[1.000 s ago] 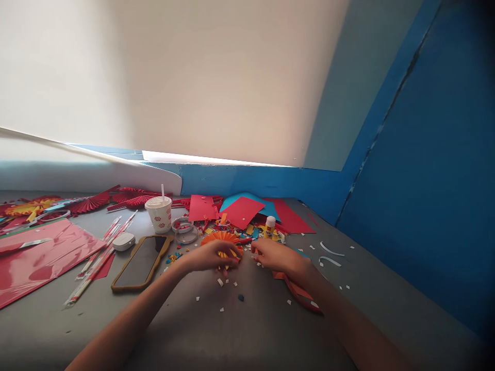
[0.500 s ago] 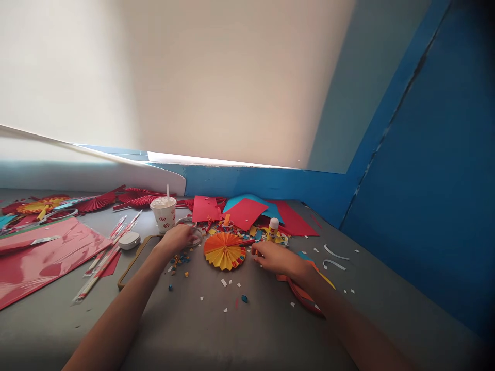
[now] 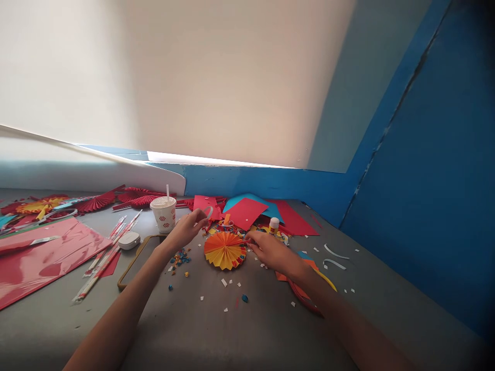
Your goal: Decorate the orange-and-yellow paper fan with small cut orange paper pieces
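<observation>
We note the left hand pinching a pale strip, its shape hard to make out; the right hand lies just beside the orange fan, its grip partly hidden, so we cannot tell.

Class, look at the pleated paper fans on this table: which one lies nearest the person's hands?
The orange and yellow pleated paper fan, lying flat between the left hand and the right hand. The other fans, mostly red, lie far off at the left.
</observation>
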`<state>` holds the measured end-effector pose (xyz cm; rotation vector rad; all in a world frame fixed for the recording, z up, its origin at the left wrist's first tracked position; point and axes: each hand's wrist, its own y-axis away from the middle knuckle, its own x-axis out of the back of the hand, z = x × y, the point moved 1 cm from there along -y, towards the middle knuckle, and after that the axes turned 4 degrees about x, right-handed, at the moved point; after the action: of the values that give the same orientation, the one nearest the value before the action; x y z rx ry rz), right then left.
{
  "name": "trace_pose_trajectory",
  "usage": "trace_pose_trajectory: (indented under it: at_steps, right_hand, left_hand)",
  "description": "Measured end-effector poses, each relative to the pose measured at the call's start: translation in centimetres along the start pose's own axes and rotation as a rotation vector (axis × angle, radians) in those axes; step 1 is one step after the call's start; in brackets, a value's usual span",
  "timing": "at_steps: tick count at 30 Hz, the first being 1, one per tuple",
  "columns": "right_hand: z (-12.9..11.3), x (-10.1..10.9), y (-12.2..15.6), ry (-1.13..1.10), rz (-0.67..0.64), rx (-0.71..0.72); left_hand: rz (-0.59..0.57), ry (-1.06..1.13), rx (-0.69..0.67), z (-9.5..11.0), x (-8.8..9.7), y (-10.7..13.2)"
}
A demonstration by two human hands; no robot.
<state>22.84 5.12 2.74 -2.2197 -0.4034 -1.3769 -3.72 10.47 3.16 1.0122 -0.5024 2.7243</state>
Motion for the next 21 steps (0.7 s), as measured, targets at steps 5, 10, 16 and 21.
trace_pose_trajectory:
  at_steps: [5,10,16,21]
  right_hand:
    - [-2.1,0.0,-0.4,-0.085,0.298,0.207]
    - [-2.4,-0.1,-0.1,-0.097,0.434,0.304]
    - [-1.8,-0.2,-0.1,-0.112,0.457,0.363]
    - [-2.2,0.0,-0.1,-0.147,0.486,0.346]
  left_hand:
    - [-0.099,0.382,-0.156,3.8,-2.5,0.7]
    - [-0.173,0.602,-0.203,5.8,-4.3,2.0]
    - [-0.154,0.701,-0.198,5.9,-5.2,2.3]
    - [-0.135,0.711,-0.186,5.9,-5.4,2.4]
